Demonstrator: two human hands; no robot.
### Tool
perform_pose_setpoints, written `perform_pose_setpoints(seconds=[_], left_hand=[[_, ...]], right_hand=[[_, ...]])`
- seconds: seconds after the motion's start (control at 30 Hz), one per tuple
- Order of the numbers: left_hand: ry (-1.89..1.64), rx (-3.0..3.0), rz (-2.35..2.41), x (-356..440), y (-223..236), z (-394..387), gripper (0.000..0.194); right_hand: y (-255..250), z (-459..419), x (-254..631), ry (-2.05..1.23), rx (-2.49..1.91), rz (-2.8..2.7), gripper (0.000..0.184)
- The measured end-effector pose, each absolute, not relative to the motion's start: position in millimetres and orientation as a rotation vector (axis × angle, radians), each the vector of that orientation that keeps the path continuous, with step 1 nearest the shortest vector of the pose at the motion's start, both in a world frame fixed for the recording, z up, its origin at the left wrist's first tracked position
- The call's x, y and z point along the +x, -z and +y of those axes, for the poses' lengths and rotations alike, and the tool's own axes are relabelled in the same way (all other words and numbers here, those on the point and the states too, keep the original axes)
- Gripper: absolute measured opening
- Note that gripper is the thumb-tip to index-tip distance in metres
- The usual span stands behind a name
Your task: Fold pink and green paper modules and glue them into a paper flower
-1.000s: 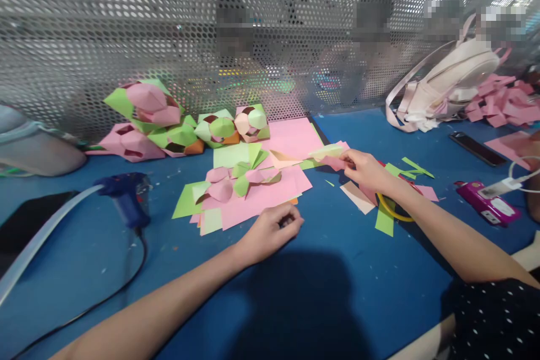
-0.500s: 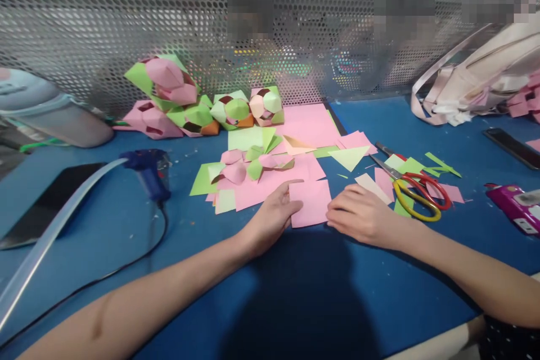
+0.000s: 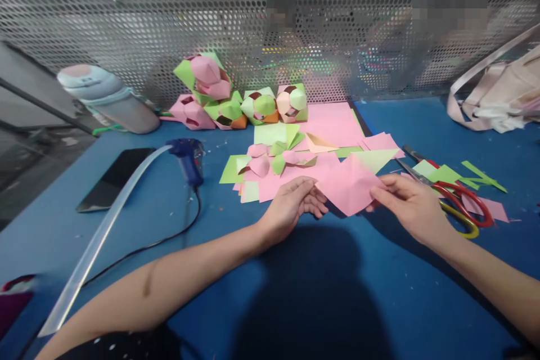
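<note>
A pink paper square [image 3: 349, 188] is held up off the table, turned so one corner points down at me; faint crease lines cross it. Its right corner is pinched between thumb and fingers of my right hand [image 3: 407, 202]. At the left corner, the thumb and forefinger of my left hand [image 3: 295, 202] close on the paper, while the other fingers curl loosely below. Just behind lie folded pink and green paper petals [image 3: 258, 160] on stacked coloured sheets [image 3: 272, 184]. A pale green paper triangle [image 3: 379, 158] shows partly behind the square.
Scissors [image 3: 464, 199] with red and yellow handles lie among paper scraps at right. On the left are a blue glue gun [image 3: 188, 160] with a long glue stick, a dark tablet [image 3: 116, 180] and a bottle [image 3: 113, 101]. Folded paper balls [image 3: 206, 81] stand against the perforated metal panel [image 3: 169, 22].
The pink square has been lifted from the table and turned corner-down. My right hand has moved right and gripped its right corner. The view has shifted left.
</note>
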State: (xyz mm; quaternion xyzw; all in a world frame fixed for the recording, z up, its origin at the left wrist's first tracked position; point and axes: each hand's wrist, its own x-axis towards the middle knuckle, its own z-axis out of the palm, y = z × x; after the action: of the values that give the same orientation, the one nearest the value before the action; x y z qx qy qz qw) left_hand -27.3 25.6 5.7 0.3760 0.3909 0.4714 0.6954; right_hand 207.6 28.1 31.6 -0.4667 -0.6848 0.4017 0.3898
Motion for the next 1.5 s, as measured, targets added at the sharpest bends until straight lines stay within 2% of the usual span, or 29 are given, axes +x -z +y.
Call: perform_pose_setpoints(seconds=[0.07, 0.13, 0.33, 0.6, 0.7, 0.9, 1.17, 1.33, 1.43, 1.5], left_hand=[[-1.025, 0.873, 0.881, -26.6, -3.7, 24.9, 0.025], [-1.023, 0.864, 0.865, -25.4, -4.0, 23.6, 0.024], [-1.047, 0.811, 0.799, -25.6, -7.7, 23.6, 0.030], [-0.843, 1.107, 0.974, -22.6, -10.2, 17.2, 0.017], [-0.824, 1.149, 0.969, -23.5, -9.3, 16.4, 0.018], [-1.104, 1.027, 0.961, -30.6, 3.0, 28.3, 0.026], [-1.031, 1.143, 1.018, -31.0, -0.4, 27.6, 0.032], [-0.949, 1.524, 1.132, -27.5, -2.8, 21.1, 0.023], [-0.937, 1.711, 1.199, -25.9, -2.2, 18.7, 0.019], [-0.924, 1.764, 1.225, -25.1, -1.8, 18.3, 0.019]], right_hand=[[-25.8, 31.5, 205.5, -1.320, -1.168, -1.534, 0.016], [-16.8, 35.2, 203.5, -1.460, -1.163, -1.411, 0.020], [-4.1, 40.4, 202.0, -1.480, -1.301, -1.449, 0.028], [-10.3, 37.1, 201.1, -1.187, -1.257, -1.843, 0.025], [-9.4, 36.6, 200.2, -1.167, -1.292, -1.867, 0.024], [-8.0, 38.8, 202.0, -1.191, -1.321, -1.774, 0.028], [-6.9, 38.2, 201.8, -1.287, -1.292, -1.753, 0.028], [-12.0, 31.6, 197.9, -1.028, -1.280, -1.939, 0.020], [-10.9, 27.7, 195.8, -0.840, -1.257, -2.065, 0.007], [-7.8, 26.6, 195.3, -0.762, -1.229, -2.131, 0.012]])
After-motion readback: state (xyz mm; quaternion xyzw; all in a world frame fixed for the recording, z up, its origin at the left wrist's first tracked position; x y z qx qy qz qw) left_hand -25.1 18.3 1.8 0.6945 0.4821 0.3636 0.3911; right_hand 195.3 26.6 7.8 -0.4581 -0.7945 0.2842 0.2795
